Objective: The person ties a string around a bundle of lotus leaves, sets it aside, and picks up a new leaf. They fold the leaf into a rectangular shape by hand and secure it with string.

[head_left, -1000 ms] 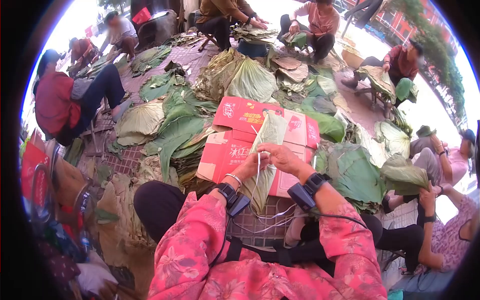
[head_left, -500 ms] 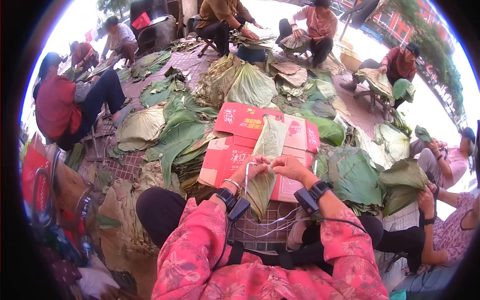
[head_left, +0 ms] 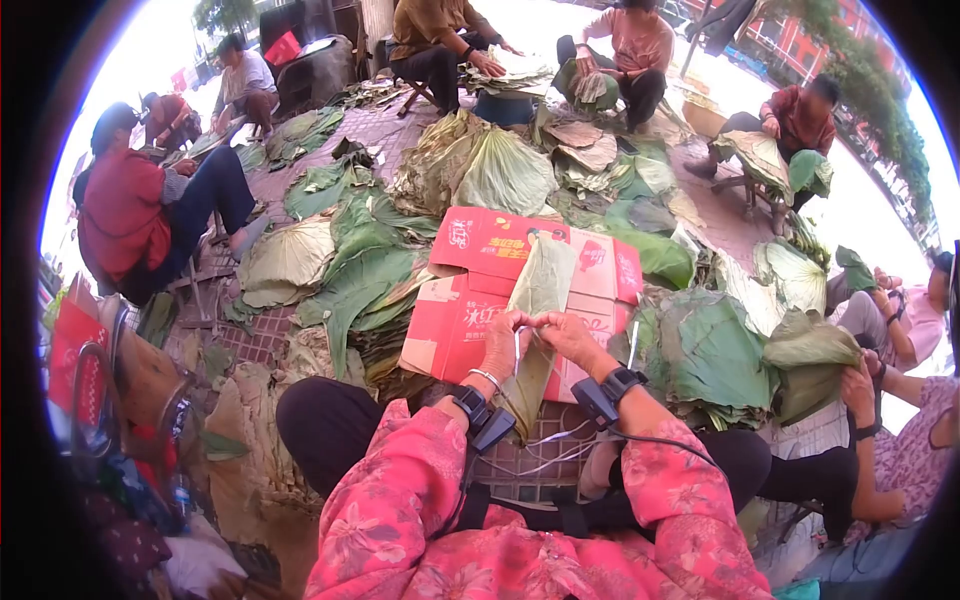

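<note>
A folded, pale green dried leaf (head_left: 543, 275) lies lengthwise over a flattened red carton (head_left: 450, 318), its lower end hanging past the carton's near edge. My left hand (head_left: 503, 345) and my right hand (head_left: 571, 338) meet over the leaf's middle, fingertips pinched close together. A thin whitish strip passes through the left fingers, and a strip end sticks up beside the right hand. Loose pale strips (head_left: 545, 455) dangle below, above the paved ground.
Stacks of leaves lie to the right (head_left: 705, 350) and left (head_left: 360, 265), with a large pale leaf pile (head_left: 505, 170) beyond the carton. Several people sit around; a co-worker's hand (head_left: 858, 388) holds a leaf at the right. Bags (head_left: 75, 350) stand at the left.
My hands have come together over the leaf, the right one moving slightly left. The strip end beside the right hand now shows. The co-worker at the far left has leaned forward.
</note>
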### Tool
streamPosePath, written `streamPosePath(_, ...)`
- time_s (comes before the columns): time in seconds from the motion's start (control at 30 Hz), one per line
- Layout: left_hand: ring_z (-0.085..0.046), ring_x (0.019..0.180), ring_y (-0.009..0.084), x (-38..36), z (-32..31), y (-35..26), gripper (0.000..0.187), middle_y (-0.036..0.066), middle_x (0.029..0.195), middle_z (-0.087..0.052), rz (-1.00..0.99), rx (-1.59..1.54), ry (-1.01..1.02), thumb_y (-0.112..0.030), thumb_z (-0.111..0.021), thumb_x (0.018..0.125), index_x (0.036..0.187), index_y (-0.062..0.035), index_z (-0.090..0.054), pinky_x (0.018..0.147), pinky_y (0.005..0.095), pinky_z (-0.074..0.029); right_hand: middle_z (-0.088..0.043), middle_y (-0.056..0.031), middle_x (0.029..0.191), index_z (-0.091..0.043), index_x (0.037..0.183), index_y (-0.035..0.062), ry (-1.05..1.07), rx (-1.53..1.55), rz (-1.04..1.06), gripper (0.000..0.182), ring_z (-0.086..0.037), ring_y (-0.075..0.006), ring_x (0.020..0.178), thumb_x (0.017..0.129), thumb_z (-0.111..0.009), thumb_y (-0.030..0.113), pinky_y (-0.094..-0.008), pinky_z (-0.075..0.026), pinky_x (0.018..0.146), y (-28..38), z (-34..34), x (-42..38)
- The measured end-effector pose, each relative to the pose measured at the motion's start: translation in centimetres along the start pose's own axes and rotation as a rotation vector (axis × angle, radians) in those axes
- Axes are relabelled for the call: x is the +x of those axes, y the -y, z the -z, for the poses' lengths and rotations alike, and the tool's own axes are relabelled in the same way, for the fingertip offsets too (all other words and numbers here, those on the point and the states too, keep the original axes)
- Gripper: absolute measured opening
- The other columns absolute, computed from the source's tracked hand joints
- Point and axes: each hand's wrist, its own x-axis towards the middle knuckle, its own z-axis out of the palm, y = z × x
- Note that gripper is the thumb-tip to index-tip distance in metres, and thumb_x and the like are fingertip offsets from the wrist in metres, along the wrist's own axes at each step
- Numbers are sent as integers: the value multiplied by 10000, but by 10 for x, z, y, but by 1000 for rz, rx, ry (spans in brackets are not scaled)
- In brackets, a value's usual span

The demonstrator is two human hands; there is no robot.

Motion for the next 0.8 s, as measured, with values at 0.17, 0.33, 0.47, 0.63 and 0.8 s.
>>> streamPosePath(0.17,-579,671,178,1,-9,6,88,75,717,-571,-214,82,-126,7,-658,688,748,-52,-631,599,279,-455,-633,-47,686,-654,917,7,67,-42,-35,233,-583,-111,604,711,-552,46,-240,-465,580,12,5,-1)
streamPosePath(0.33,-578,735,218,-3,-5,-1,108,85,746,-572,-216,18,-83,10,-672,676,751,-58,-635,651,293,-458,-615,-13,675,-670,827,25,-49,-402,93,133,-551,-64,652,713,-632,81,-213,-445,622,22,5,-8)
streamPosePath(0.47,-593,696,205,-4,-2,2,105,75,723,-599,-213,-41,-79,-26,-703,694,783,-65,-665,622,289,-467,-607,-13,641,-665,802,16,-72,-233,125,138,-552,-87,585,703,-624,103,-250,-452,545,17,14,-1)
streamPosePath(0.63,-578,685,240,-3,-12,13,68,73,688,-586,-297,52,-108,-84,-696,687,740,-113,-664,613,342,-461,-601,0,666,-660,828,14,-66,-275,139,124,-527,-69,570,777,-628,123,-228,-432,534,36,30,-5)
streamPosePath(0.8,-521,673,255,-3,-3,5,85,65,638,-513,-413,349,-193,-222,-597,709,652,-160,-606,616,368,-421,-604,-64,581,-657,743,0,-99,-496,215,169,-553,-102,534,727,-689,165,-260,-443,518,30,25,-13)
